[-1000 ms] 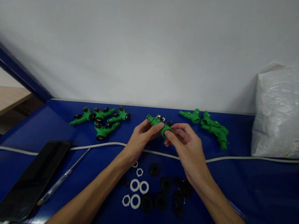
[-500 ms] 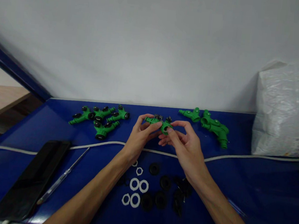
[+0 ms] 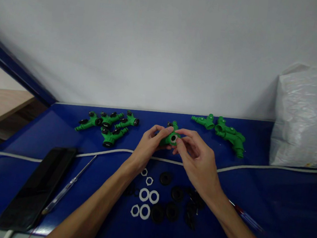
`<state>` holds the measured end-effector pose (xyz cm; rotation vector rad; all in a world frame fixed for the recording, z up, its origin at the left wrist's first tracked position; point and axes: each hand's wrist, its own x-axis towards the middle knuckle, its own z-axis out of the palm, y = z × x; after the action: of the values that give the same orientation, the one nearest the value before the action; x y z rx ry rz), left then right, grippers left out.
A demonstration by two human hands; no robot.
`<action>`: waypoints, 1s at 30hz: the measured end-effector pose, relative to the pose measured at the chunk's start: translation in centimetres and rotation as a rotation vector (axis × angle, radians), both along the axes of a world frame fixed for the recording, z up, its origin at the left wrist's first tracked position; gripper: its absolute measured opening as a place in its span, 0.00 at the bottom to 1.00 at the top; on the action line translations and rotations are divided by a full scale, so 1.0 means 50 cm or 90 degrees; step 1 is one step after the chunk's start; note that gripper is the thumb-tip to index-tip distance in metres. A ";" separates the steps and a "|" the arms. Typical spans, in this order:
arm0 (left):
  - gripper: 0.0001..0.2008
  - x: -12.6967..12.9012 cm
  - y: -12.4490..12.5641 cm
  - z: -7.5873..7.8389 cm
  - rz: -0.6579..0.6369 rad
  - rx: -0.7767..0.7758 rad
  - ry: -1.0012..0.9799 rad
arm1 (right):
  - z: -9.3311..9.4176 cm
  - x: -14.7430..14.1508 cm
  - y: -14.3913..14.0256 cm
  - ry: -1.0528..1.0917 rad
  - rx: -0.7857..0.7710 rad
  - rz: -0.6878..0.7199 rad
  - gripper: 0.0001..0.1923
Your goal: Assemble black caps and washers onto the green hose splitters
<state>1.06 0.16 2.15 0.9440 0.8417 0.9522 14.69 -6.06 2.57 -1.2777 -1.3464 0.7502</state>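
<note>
Above the middle of the blue table my left hand grips a green Y-shaped hose splitter with a black valve knob. Its wide round opening faces me, and a pale ring shows inside. The thumb and fingers of my right hand close on the rim of that opening from the right. Whether these fingertips also pinch a small part is hidden. Below the hands lie several white rings, some toothed, and several black ring caps. Small black parts lie beside them.
Several green splitters with black knobs lie at the back left. Bare green splitter bodies are at the back right, near a plastic-wrapped package. A white cable crosses the table. A phone, screwdriver and pen lie forward.
The splitter has been turned in my hands, so its wide opening now faces me more squarely. My right fingers have shifted along its rim. The whole view has moved slightly.
</note>
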 end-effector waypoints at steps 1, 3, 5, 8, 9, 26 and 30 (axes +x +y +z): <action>0.19 0.000 0.000 -0.001 0.005 0.003 0.005 | 0.000 0.000 0.000 0.006 -0.005 0.000 0.08; 0.20 0.000 0.000 -0.002 0.018 0.010 0.015 | -0.001 0.001 0.003 0.024 -0.023 0.000 0.09; 0.22 0.000 -0.001 -0.001 0.024 0.020 0.028 | -0.003 0.003 0.007 0.042 -0.039 0.001 0.09; 0.24 0.001 -0.004 0.002 0.017 0.038 0.050 | -0.005 0.004 0.010 0.057 -0.053 0.004 0.09; 0.25 0.001 -0.005 0.004 0.017 0.041 0.055 | -0.004 0.003 0.010 0.058 -0.054 0.006 0.08; 0.22 -0.016 0.012 0.008 0.073 -0.013 -0.069 | 0.007 0.034 0.002 -0.141 -0.183 0.204 0.11; 0.15 -0.024 0.021 0.013 0.097 -0.042 -0.150 | -0.007 0.032 -0.010 -0.314 -0.201 0.366 0.12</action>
<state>-0.14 1.21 2.78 0.7021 0.7463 1.1368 16.31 -6.55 2.20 -1.3874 -2.1105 1.1198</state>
